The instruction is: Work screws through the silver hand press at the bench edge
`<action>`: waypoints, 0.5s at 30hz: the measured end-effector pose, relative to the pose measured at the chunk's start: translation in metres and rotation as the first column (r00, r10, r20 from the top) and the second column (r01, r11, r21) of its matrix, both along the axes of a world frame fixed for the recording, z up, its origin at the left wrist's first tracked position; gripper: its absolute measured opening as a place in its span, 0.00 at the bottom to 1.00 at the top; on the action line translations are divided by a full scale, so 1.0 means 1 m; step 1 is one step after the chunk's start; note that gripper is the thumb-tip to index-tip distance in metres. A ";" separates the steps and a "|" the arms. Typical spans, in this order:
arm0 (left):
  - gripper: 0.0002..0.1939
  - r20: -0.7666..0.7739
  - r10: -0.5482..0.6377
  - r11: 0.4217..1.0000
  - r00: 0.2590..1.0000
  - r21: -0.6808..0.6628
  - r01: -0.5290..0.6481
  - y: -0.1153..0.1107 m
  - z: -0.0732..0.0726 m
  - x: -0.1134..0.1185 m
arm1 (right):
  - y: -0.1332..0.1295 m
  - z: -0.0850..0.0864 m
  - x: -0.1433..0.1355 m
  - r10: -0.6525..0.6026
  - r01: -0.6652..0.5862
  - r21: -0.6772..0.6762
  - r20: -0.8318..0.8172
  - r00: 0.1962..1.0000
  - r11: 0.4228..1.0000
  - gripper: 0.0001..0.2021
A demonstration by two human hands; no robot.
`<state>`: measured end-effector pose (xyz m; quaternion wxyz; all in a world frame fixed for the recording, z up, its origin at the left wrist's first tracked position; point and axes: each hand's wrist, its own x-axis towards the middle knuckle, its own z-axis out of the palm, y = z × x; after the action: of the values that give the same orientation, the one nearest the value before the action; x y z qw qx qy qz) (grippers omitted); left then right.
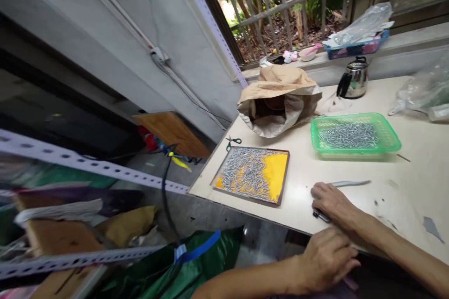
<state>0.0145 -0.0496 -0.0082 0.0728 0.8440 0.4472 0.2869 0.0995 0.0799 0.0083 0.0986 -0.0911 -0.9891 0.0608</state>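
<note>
My right hand (329,203) rests on the table near its front edge, fingers curled. Under it a small black and silver object (321,216) pokes out; its kind is unclear, and the palm hides the rest. A grey, slightly curved strip (351,183) lies just beyond the fingers. Lower and closer to me, my left hand (324,259) hangs by the table edge, closed and a little blurred; what it holds, if anything, is hidden. Left of the hands lies a shallow framed tray (278,173) with a yellow bottom, holding many small silver metal pins.
A green plastic basket (391,142) holds more metal pins. Behind are an open paper sack (298,86), a metal kettle (358,77) and a plastic bag (424,86). Small green-handled scissors (235,140) lie near the table's left edge. Perforated metal shelving (87,166) stands left.
</note>
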 end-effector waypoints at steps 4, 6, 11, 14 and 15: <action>0.13 -0.168 0.505 0.861 0.847 0.034 -0.507 0.001 0.015 -0.084 | 0.000 -0.012 -0.012 -0.010 0.006 -0.030 -0.130 0.991 1.000 0.10; 0.12 -0.300 0.669 0.713 0.680 0.000 -0.702 0.012 0.024 -0.128 | 0.006 -0.004 -0.015 -0.042 0.022 -0.081 -0.245 0.969 0.996 0.10; 0.12 -0.627 0.513 0.633 0.587 -0.185 -0.752 0.041 0.034 -0.186 | 0.047 0.048 -0.005 -0.286 0.328 -0.011 -0.522 0.804 0.944 0.10; 0.13 -0.704 0.363 0.679 0.611 -0.250 -0.691 0.050 0.031 -0.190 | 0.065 0.070 0.014 -0.494 0.612 0.076 -0.518 0.699 0.787 0.10; 0.13 -0.718 0.329 0.693 0.614 -0.258 -0.673 0.051 0.030 -0.190 | 0.064 0.072 0.022 -0.517 0.613 0.059 -0.478 0.710 0.788 0.11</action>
<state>-0.1755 0.0011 0.0217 0.0525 0.6702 0.7294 -0.1268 0.1214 0.1439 0.0802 0.3411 -0.3635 -0.8648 -0.0602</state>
